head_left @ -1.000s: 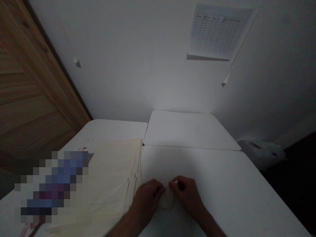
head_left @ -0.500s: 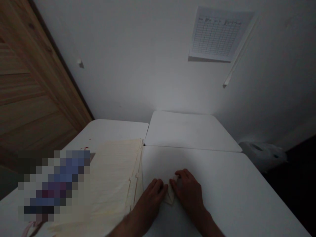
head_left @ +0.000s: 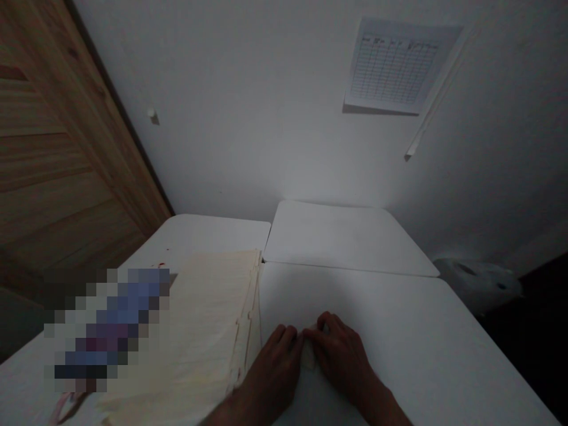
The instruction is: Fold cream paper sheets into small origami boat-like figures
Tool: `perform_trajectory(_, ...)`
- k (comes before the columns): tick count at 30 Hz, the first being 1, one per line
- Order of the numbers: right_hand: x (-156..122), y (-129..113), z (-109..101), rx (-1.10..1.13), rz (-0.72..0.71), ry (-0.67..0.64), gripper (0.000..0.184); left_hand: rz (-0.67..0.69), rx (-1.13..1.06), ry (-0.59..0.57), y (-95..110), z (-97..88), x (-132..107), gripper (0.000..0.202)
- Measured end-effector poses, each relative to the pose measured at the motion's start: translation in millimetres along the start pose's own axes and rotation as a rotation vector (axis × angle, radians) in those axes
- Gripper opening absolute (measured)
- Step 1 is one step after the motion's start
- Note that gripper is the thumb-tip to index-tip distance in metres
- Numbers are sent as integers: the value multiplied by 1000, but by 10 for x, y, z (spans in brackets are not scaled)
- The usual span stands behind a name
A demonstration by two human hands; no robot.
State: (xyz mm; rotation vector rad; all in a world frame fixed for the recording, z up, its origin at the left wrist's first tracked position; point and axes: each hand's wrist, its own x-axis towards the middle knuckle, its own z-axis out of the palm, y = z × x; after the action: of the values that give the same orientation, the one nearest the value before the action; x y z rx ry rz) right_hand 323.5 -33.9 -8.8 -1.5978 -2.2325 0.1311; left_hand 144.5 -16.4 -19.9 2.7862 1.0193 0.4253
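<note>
The small folded pale sheet [head_left: 309, 354] lies on the white table [head_left: 381, 313] under the left hand [head_left: 276, 370] and right hand [head_left: 339, 357], fingers pressed down, any pinch hidden, and uneven pressure could crease it or slide it left against the manila folders [head_left: 199, 319].

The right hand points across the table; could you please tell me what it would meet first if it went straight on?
The folded pale piece, which the right hand's fingers seem to touch; the left hand lies just beyond, though depth is unclear.
</note>
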Motion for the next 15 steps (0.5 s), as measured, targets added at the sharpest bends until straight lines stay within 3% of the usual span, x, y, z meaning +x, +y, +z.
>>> perform_trajectory(15, -103, 167, 17, -139, 150, 150, 21, -9, -44, 57, -20, 52, -23, 43)
